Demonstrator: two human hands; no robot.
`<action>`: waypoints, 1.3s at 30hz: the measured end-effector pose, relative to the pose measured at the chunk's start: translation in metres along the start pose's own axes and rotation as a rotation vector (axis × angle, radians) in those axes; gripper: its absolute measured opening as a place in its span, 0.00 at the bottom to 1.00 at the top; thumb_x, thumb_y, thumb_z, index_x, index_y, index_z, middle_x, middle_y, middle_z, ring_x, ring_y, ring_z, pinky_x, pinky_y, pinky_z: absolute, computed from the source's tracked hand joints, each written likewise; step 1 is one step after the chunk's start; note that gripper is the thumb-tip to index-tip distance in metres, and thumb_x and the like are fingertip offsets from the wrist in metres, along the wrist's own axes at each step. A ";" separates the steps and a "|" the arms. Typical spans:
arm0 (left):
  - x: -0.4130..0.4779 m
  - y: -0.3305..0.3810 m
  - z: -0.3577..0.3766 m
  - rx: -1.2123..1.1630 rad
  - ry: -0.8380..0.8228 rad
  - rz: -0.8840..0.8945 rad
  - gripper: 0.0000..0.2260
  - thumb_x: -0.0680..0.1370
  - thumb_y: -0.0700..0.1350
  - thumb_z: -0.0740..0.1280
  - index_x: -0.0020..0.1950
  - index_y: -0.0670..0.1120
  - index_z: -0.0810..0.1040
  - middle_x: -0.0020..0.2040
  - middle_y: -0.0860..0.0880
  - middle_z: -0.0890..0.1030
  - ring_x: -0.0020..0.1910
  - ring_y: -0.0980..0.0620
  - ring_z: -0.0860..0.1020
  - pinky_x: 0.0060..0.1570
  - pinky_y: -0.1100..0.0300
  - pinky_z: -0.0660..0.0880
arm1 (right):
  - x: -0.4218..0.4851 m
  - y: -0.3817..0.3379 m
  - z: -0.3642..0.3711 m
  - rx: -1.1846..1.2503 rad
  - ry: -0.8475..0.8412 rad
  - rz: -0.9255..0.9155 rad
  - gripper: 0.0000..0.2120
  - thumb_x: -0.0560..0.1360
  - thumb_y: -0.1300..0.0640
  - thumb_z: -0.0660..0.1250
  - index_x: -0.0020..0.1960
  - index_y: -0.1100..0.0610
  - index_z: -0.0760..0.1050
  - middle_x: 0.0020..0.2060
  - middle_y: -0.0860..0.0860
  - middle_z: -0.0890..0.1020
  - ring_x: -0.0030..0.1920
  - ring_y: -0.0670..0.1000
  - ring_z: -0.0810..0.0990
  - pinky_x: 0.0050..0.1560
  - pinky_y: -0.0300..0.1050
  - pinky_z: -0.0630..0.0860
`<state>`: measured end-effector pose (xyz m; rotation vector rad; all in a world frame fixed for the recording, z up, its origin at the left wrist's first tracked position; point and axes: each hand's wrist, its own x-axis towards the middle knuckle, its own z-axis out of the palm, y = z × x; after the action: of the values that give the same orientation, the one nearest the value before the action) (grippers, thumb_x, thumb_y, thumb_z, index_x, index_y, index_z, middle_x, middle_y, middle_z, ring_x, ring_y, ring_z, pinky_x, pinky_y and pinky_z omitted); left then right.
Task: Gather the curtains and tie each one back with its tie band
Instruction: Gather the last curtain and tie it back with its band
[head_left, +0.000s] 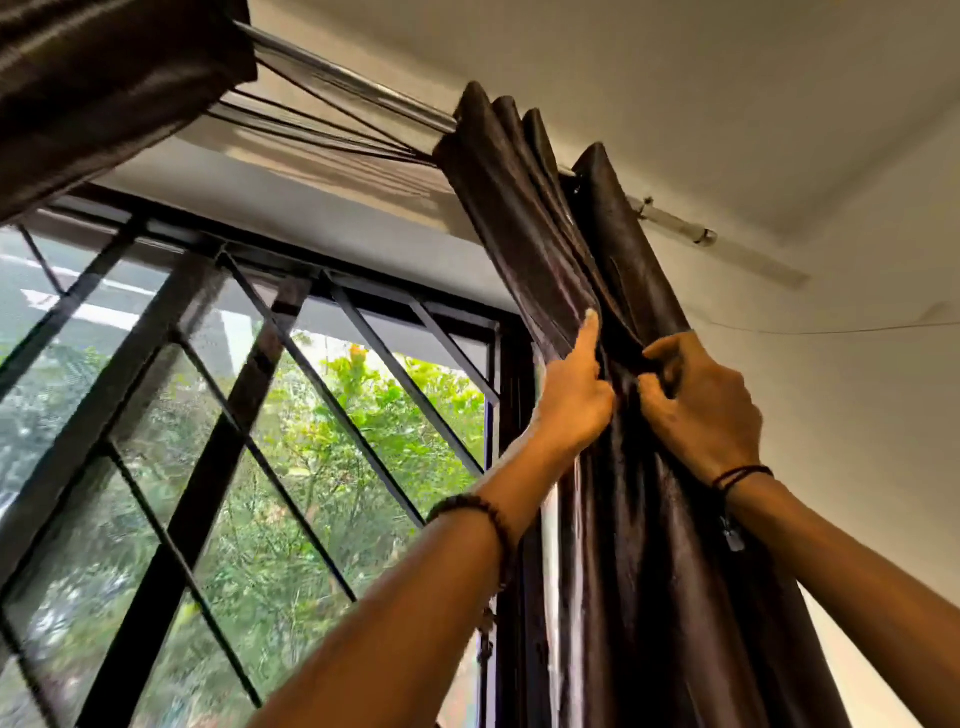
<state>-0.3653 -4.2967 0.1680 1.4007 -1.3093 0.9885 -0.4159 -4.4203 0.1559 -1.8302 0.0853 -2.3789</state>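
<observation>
Left hand (574, 395) pinching gathered dark curtain (639, 571), right hand (701, 405) gripping its folds

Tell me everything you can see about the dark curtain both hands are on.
The curtain is dark brown, shiny, satin-like fabric, bunched into vertical folds. It hangs from a metal rod near the ceiling, right of the window. The left hand and right hand grip its folds, the left forefinger stretched up along one.
</observation>
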 end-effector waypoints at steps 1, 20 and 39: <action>0.001 0.000 0.007 -0.002 -0.017 -0.012 0.36 0.76 0.30 0.57 0.81 0.51 0.53 0.52 0.29 0.78 0.49 0.34 0.77 0.46 0.53 0.71 | 0.002 0.003 0.001 0.001 -0.005 -0.003 0.07 0.77 0.51 0.65 0.55 0.47 0.73 0.38 0.48 0.80 0.42 0.57 0.80 0.38 0.48 0.72; -0.014 -0.028 -0.060 -0.013 0.307 -0.141 0.15 0.80 0.43 0.59 0.65 0.53 0.76 0.42 0.56 0.79 0.35 0.62 0.77 0.26 0.72 0.69 | 0.049 -0.011 0.047 0.435 -0.114 0.145 0.16 0.84 0.57 0.56 0.71 0.53 0.69 0.50 0.53 0.80 0.49 0.55 0.80 0.42 0.42 0.68; -0.017 -0.044 -0.133 -0.044 0.325 -0.215 0.11 0.81 0.47 0.58 0.54 0.51 0.80 0.46 0.47 0.82 0.43 0.51 0.79 0.37 0.58 0.71 | 0.063 -0.110 0.092 0.586 -0.240 0.227 0.17 0.83 0.58 0.60 0.71 0.59 0.68 0.64 0.60 0.78 0.63 0.62 0.76 0.60 0.49 0.71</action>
<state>-0.3180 -4.1642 0.1770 1.2551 -0.9160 0.9860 -0.3509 -4.3171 0.2546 -1.6830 -0.3681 -1.7640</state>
